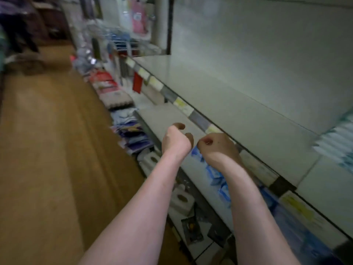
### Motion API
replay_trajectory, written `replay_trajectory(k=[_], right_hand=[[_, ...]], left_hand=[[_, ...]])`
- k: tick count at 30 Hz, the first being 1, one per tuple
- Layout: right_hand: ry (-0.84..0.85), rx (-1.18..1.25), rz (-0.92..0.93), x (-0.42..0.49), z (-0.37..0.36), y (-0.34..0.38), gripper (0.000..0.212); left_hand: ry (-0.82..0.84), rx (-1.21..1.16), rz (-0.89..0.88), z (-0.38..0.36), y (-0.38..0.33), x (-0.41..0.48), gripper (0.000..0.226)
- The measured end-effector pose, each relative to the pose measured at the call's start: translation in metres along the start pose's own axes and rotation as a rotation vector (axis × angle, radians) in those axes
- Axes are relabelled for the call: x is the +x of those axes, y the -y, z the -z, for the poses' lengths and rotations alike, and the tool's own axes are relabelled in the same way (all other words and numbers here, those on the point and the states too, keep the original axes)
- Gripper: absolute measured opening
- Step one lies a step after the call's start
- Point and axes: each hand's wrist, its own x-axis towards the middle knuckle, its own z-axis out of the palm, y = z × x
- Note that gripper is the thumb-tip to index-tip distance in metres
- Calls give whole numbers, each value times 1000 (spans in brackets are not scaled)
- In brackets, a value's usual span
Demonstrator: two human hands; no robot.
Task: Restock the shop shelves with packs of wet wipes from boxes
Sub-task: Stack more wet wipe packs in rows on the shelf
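The aisle floor [47, 150] is warm brown wood-look board with a dull sheen, running away to the upper left, where a figure in dark clothing [15, 22] stands, heavily blurred. Along the right runs metal shelving. The upper shelf [248, 111] is a flat, smooth, matt grey-white panel with a back wall of the same finish. Its front edge carries a label strip [183, 106] of pale yellow and white tickets in a grey rail.

The packs of wet wipes [336, 146], soft white-and-teal rectangles, sit stacked at the far right end of that shelf, well apart from both hands and smeared by motion. On the lower shelf [162, 119], also pale grey, glossy blue packs [215, 173] lie in a row beneath the right forearm. Lower still stand white packs with oval openings [180, 197].

Both bare forearms reach forward side by side. The left hand [176, 142] hovers over the lower shelf, its fingers loosely curled with a gap between thumb and forefinger and nothing in them. The right hand [217, 148] is at the label strip with its knuckles bent. Its fingers are hidden, so I cannot tell whether it grips anything.
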Motion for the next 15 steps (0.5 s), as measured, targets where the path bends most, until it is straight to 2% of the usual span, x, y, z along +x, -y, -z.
replay_trajectory(k=[4,10,15], right_hand=[[180,-27,150,-27,-44,5,23],[419,-75,343,-81,-109,46,16],[617,-86,505,-140,-169,91,23]], left_hand=[[-161,11,118,33,47,-32,35],[-412,-48,310,112,115,-79,25],[-601,-94,457,181,175,-127,31]])
